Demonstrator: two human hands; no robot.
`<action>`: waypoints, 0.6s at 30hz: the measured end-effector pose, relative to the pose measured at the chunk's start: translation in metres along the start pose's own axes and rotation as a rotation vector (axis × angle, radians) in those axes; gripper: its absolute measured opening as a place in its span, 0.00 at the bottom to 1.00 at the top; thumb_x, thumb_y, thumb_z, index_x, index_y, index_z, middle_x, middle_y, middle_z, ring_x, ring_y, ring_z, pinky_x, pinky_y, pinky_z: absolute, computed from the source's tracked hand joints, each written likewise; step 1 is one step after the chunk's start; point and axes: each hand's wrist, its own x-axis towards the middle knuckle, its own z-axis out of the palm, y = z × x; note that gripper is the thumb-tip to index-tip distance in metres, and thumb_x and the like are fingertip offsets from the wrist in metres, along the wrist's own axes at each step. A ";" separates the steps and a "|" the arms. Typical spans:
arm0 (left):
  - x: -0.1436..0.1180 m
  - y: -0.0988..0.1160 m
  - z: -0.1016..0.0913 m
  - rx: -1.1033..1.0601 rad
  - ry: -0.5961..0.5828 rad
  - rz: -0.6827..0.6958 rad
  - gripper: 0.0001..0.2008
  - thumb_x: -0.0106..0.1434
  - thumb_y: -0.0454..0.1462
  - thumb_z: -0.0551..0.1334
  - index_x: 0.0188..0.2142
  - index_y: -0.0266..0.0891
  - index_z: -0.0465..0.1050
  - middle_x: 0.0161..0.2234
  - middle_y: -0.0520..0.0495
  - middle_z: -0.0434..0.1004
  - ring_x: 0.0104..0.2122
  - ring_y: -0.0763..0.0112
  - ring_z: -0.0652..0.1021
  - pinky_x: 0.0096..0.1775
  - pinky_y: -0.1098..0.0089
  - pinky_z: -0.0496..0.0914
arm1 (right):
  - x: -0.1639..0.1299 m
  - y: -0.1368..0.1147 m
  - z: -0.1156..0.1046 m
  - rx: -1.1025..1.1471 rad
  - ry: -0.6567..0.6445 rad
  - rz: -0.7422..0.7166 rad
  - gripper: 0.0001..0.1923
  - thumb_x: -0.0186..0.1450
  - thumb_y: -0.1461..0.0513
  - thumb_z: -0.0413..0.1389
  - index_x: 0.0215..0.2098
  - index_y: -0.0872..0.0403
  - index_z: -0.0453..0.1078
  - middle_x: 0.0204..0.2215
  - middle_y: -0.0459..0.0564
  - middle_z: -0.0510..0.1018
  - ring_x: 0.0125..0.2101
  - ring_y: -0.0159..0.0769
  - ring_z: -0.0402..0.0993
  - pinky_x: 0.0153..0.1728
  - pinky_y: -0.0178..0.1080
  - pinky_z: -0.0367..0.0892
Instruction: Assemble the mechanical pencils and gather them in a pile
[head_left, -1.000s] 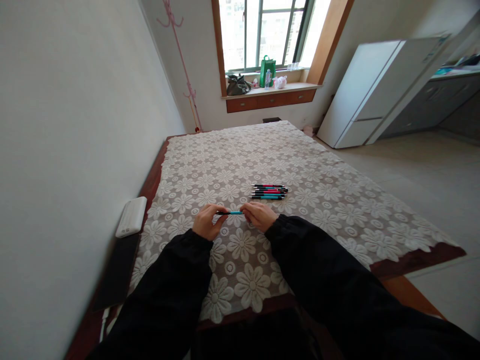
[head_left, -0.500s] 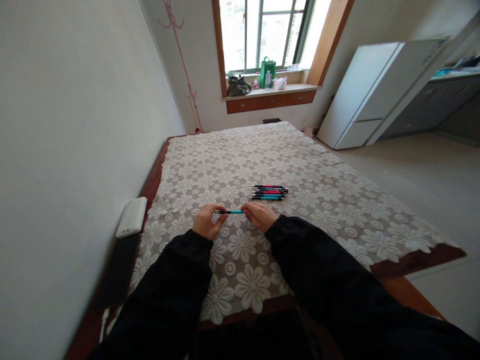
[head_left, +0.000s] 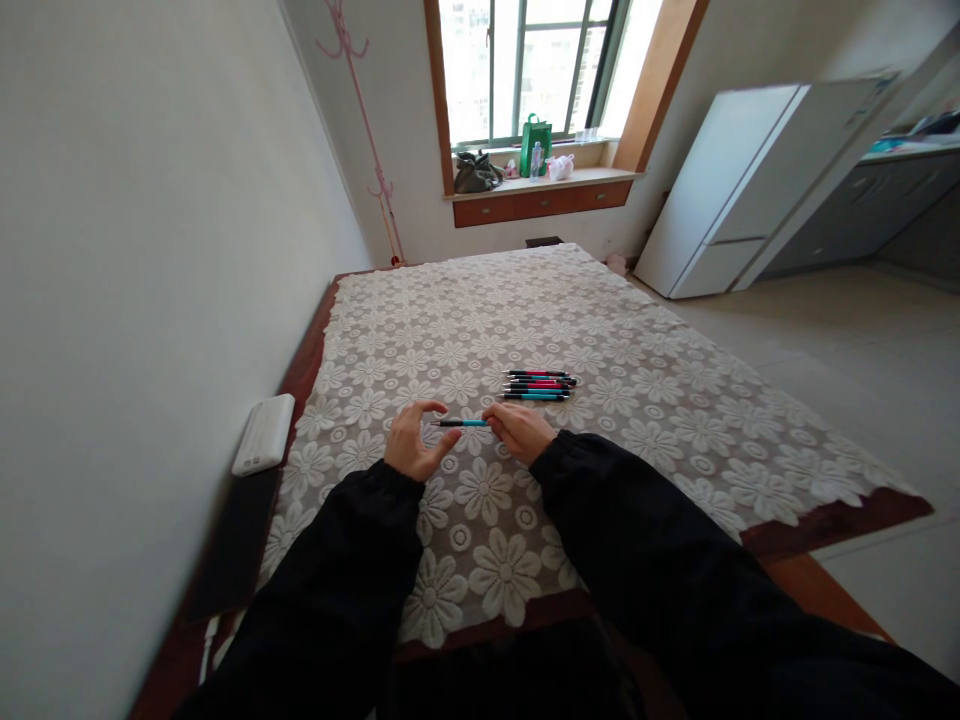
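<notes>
One teal pen (head_left: pixel 463 423) is hanging level between my hands: my right hand (head_left: pixel 520 431) is pinching its end, my left hand (head_left: pixel 410 443) is opening beside the tip. Light, stiff, slick-looking; probably best gripped mid-barrel.

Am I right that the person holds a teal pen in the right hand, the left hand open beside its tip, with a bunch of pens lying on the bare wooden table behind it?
Not quite. The head view shows the right hand holding the teal pen, the left hand open beside its tip, but the bunch of pens lies on a white lace tablecloth, not bare wood.
</notes>
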 end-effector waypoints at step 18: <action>0.003 0.005 -0.003 -0.060 -0.015 0.027 0.07 0.62 0.40 0.63 0.39 0.43 0.74 0.41 0.47 0.81 0.44 0.60 0.79 0.49 0.57 0.71 | 0.000 0.000 -0.001 0.005 0.004 0.030 0.09 0.73 0.63 0.46 0.39 0.52 0.67 0.30 0.47 0.74 0.30 0.34 0.70 0.34 0.34 0.62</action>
